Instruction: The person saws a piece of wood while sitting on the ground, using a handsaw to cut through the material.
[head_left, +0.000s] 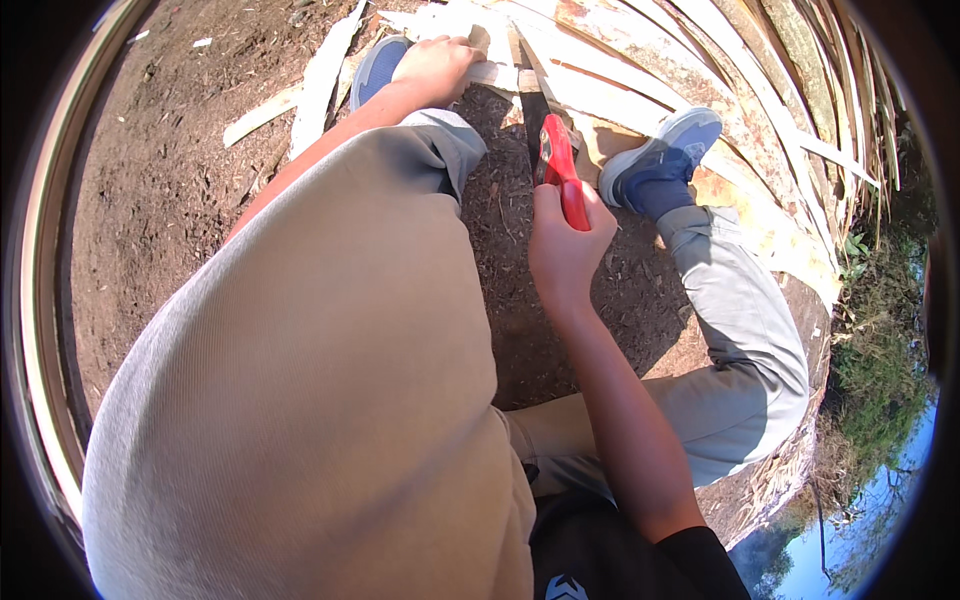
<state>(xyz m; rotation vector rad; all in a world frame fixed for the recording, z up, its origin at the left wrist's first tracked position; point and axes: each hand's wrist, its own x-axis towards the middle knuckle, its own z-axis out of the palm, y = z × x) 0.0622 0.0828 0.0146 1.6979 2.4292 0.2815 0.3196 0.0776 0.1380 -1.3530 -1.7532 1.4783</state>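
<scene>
The right grip [562,250], a bare hand, is closed around the handle of a red-handled cutting tool with a long, dark, flat blade [558,150]; its fingers wrap fully round the handle, and the blade points forward, away from the wrist; whether the edge is toothed is too small to tell. The left grip [438,68], ahead and to the left of the right one, is bent over the end of a pale, narrow wooden strip [495,74]; I cannot tell whether it clasps the strip or only presses on it. The blade reaches the strip just to the right of the left grip; whether they touch is unclear. A blue-and-grey left shoe [376,72] is just beside the left grip; a blue right shoe with a pale sole [660,165] is near the right grip, on its right; long, pale, rough-edged wooden slats [690,60] fan out beyond both; brown bare earth [200,150] lies to their left.
</scene>
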